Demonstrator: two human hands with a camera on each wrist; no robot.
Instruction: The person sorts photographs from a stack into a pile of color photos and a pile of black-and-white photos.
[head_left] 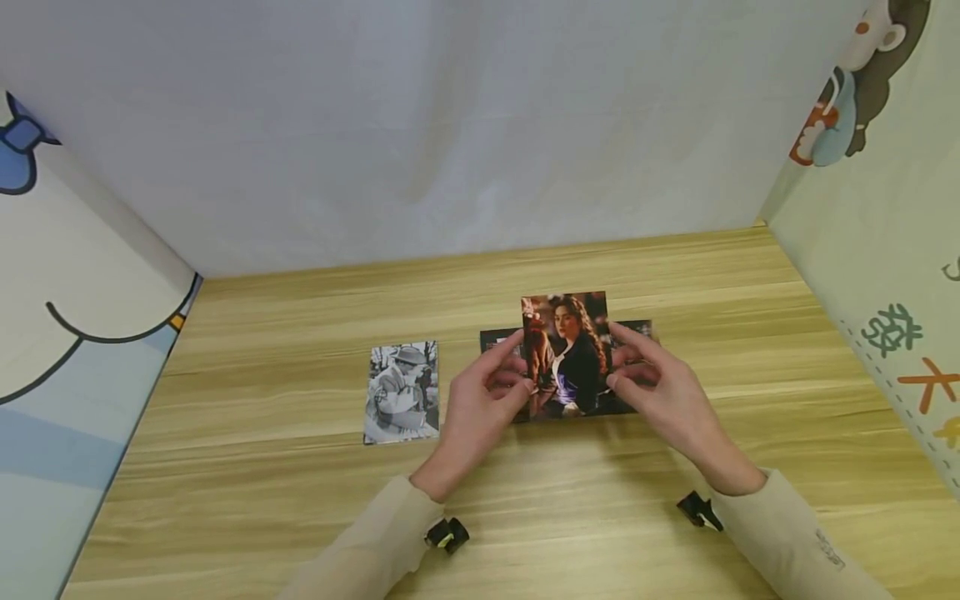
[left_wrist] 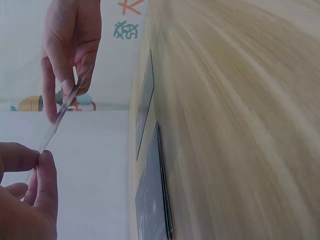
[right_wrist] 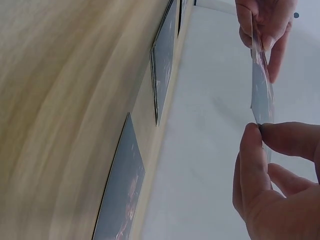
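The place seems to be a small screened booth; the kind of room around it cannot be told. A plain pale sheet rises behind the far edge of the wood-look table, a cartoon-printed sheet along its left edge, another printed sheet along its right.

At centre: one bare left hand, one bare right hand, one glossy colour photo print, at least two partly hidden dark prints; centre-left: one black-and-white print.

held photo: brown, black | side photo: monochrome | tabletop: yellowish woodgrain | covered photo: seemingly dark
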